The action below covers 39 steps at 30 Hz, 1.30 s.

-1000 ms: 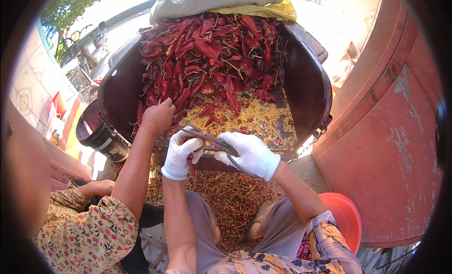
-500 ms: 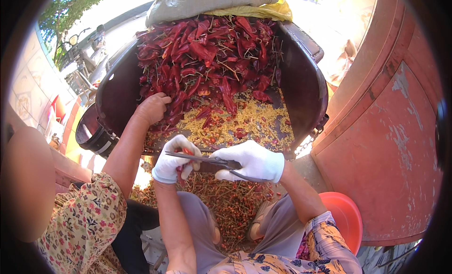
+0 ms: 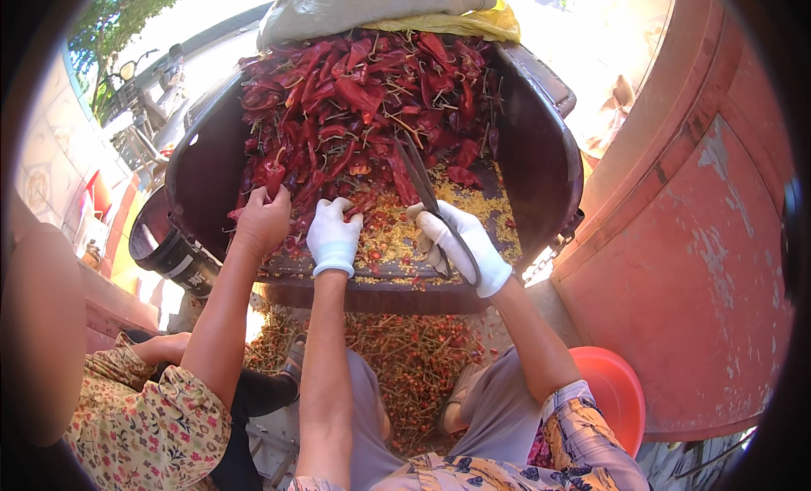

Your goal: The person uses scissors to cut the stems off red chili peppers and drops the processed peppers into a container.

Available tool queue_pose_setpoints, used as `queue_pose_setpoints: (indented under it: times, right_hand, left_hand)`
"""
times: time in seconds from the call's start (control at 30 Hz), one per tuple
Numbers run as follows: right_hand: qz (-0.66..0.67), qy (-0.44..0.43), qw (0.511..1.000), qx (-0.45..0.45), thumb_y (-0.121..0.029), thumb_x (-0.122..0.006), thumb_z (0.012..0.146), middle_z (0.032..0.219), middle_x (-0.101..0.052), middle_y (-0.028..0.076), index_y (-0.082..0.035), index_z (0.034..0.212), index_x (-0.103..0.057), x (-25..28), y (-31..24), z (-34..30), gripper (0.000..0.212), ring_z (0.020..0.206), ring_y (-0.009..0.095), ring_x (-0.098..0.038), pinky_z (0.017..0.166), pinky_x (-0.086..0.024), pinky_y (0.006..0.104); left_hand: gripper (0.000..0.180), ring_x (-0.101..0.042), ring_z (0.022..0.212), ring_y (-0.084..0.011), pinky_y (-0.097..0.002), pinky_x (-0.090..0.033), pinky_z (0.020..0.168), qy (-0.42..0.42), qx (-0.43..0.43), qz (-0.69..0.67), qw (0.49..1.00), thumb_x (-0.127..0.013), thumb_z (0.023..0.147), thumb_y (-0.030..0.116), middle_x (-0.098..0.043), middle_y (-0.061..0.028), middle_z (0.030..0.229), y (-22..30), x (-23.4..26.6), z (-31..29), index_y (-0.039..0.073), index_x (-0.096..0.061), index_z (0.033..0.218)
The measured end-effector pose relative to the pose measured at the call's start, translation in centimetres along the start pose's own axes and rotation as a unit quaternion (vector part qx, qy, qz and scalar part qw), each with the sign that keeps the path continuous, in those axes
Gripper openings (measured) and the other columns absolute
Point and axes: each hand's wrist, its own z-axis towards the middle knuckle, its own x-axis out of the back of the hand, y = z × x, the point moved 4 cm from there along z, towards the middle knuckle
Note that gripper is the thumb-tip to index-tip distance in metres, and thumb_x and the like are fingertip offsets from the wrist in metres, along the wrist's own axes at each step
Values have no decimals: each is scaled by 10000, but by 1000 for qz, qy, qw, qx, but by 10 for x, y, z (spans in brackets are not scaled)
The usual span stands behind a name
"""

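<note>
My left hand [image 3: 334, 239], in a white glove, reaches over the front of a dark tub [image 3: 541, 153]. Its fingers are apart, with the tips at the loose seeds and red pepper pieces. My right hand [image 3: 463, 244], gloved too, grips a pair of dark scissors [image 3: 424, 185], whose blades point away from me over the tub. A large heap of dried red peppers [image 3: 363, 90] with stems fills the back of the tub. Yellow pepper seeds [image 3: 473, 206] lie spread in front of the heap, mostly near my right hand.
On my left a co-worker's bare hand [image 3: 263, 223] holds a dried red pepper [image 3: 269, 175]. Cut stems [image 3: 405, 364] cover the ground between my feet. Nearby are a black bucket [image 3: 173, 254], a red basin [image 3: 612, 398], a cloth sack [image 3: 372, 14] and a red metal panel [image 3: 684, 297].
My left hand has gone forward from the scissors to the tub, without the red piece it held. My right hand moved forward, turning the scissors from leftward to away. The co-worker's hand lifted a pepper.
</note>
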Motion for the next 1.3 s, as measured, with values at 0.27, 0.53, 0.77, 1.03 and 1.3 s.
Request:
queue_pose_setpoints:
  times: [0.27,0.53,0.77,1.03,1.3]
  right_hand:
    - [-23,72,997,16,-285,-600,943,732,-571,-2,-55,1145,-577,6,18,8,307,546,44,-514,483,-411,199]
    - [24,34,999,-11,-271,-593,950,751,-560,-10,-33,1159,-559,1,22,11,319,561,40,-507,487,-421,195]
    - [32,37,999,7,-239,-616,934,743,-541,-19,-11,1171,-543,-2,25,11,336,538,47,-487,478,-411,202]
    - [12,131,978,162,-152,-656,897,902,-574,6,-97,1335,-490,6,23,16,472,691,51,-499,598,-429,219]
    - [65,65,989,113,-53,-618,880,829,-552,-20,-55,1290,-514,1,18,12,423,665,28,-484,579,-398,197]
  left_hand:
    - [339,-638,941,-210,-308,-488,853,14,-11,-349,937,-705,794,103,-665,-132,1058,-14,-7,-5,-31,-631,1096]
    - [296,-639,956,-311,-376,-504,835,34,-45,-59,997,-699,782,216,-643,-97,1102,3,-15,4,75,-680,1042]
    - [110,-483,668,-37,-218,-425,609,-39,57,-471,879,-668,830,84,-565,44,740,-3,-1,-10,19,-636,912]
    - [113,-452,653,-24,-211,-396,574,-119,52,-523,842,-653,855,98,-522,49,751,35,8,-46,46,-576,919]
    - [281,-438,436,-52,-210,-352,404,-202,62,-607,766,-644,896,153,-518,22,621,54,6,-59,34,-600,1147]
